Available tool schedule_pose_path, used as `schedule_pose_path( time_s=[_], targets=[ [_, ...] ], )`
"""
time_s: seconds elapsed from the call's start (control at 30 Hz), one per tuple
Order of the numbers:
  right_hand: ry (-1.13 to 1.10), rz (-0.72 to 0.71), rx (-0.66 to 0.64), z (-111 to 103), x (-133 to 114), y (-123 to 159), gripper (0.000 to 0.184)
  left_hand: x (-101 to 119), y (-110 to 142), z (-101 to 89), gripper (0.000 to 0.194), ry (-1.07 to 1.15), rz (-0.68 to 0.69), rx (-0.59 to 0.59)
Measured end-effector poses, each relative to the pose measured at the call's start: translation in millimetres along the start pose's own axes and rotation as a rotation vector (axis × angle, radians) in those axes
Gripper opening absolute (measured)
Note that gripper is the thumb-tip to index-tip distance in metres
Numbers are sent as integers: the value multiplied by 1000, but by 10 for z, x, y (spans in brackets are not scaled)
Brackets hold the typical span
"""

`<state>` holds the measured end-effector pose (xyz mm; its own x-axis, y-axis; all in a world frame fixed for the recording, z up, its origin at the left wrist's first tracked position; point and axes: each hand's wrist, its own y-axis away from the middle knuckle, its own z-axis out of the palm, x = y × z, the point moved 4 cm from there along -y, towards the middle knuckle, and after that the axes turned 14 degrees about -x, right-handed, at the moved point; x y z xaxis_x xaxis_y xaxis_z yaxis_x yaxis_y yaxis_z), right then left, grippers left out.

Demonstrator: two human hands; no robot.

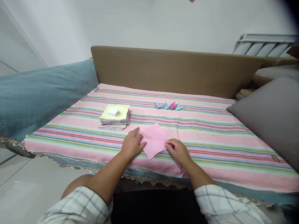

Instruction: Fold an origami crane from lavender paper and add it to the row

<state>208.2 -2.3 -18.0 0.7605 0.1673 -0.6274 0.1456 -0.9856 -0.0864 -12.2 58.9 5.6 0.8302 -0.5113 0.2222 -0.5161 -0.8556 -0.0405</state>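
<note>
- Mind the striped cloth under your work: it looks soft and slightly rumpled, so it may give under pressure; smooth it before you press any line into paper.
- Behind it stands the brown backrest, smooth and flat-faced, with the quilted blue armrest to your left and a plump, matte grey cushion to your right.
- Keep the pink sheet flat and match its edges before pressing. It lies on the cloth between your hands, near the front edge, one corner pointing away and one towards you. It looks thin and plain; whether its faint lines are creases, you cannot tell from here.
- Beyond your left hand sits a squarish paper stack, pale yellow on top, its layered edges uneven.
- Let your left hand steady the sheet's left side, fingers apart, resting lightly.
- Your right hand has thumb and forefinger pinched on the right corner; grip gently to avoid denting it.
- Four folded paper figures, pointed and crisp, stand in a row beyond.
- A boxy white plug adapter rests on the stack.
</note>
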Motion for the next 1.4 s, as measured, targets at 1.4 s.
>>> schedule_pose_path(
  time_s=[1.4],
  targets=[
    [361, -231, -125, 156, -376, 129, 34, 101, 112, 53, 27, -55, 485, -237]
  ],
)
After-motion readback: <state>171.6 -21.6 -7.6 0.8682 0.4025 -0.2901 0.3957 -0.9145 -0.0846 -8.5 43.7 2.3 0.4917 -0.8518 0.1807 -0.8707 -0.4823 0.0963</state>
